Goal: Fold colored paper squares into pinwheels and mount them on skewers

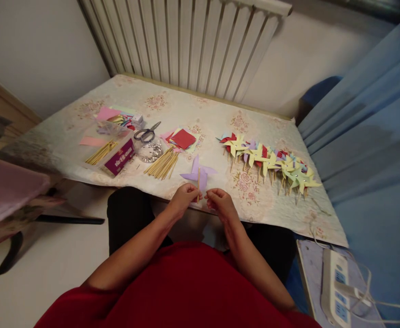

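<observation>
A lilac paper pinwheel point(199, 173) on a thin wooden stick stands upright at the near edge of the table point(83, 168). My left hand point(184, 197) pinches the lower part of the stick. My right hand point(220, 201) is right beside it, fingers curled toward the stick's base; what it grips is hidden. A bundle of loose wooden sticks point(162, 165) lies just left of the pinwheel. A row of finished pinwheels point(271, 161) in yellow, red and purple lies to the right.
Scissors point(147, 133) rest on a clear bag of small silver parts point(149, 150). Red and coloured paper squares point(182, 138) lie behind. A purple box point(119, 157) and more sticks point(100, 152) sit left. A radiator point(186, 41) backs the table; a power strip point(336, 287) lies lower right.
</observation>
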### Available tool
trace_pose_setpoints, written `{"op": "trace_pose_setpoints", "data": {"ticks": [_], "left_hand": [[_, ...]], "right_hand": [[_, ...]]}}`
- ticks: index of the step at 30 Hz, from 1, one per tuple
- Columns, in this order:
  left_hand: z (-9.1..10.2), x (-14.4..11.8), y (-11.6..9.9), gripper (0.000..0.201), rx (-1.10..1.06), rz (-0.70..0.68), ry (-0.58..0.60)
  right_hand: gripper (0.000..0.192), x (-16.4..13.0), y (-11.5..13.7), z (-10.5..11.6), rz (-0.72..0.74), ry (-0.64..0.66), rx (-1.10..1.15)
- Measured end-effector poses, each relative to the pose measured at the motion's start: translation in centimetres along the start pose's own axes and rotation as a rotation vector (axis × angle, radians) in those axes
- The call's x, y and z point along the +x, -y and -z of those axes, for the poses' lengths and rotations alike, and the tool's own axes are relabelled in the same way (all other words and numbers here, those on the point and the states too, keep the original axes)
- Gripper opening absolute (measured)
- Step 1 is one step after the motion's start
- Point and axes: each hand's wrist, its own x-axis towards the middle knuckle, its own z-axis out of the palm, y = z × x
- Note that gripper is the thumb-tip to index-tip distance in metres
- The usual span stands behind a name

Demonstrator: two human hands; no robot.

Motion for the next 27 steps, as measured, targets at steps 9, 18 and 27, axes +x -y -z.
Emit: {"op": "trace_pose_setpoints", "data": {"ticks": [9, 18, 27], "left_hand": [[-0.7, -1.1, -0.6, 0.016, -0.028, 0.089, 0.038], [-1.0, -1.1, 0.2, 0.014, -0.116, 0.096, 0.012], [-1.1, -1.1, 0.4, 0.014, -0.226, 0.106, 0.034]], "right_hand": [[0.036, 1.2, 1.7, 0.0, 0.09, -0.048, 0.058], [0.029, 1.3, 2.1, -0.9, 0.141, -0.083, 0.134], [0.025, 1.6, 1.8, -0.8, 0.114, -0.087, 0.146]]}}
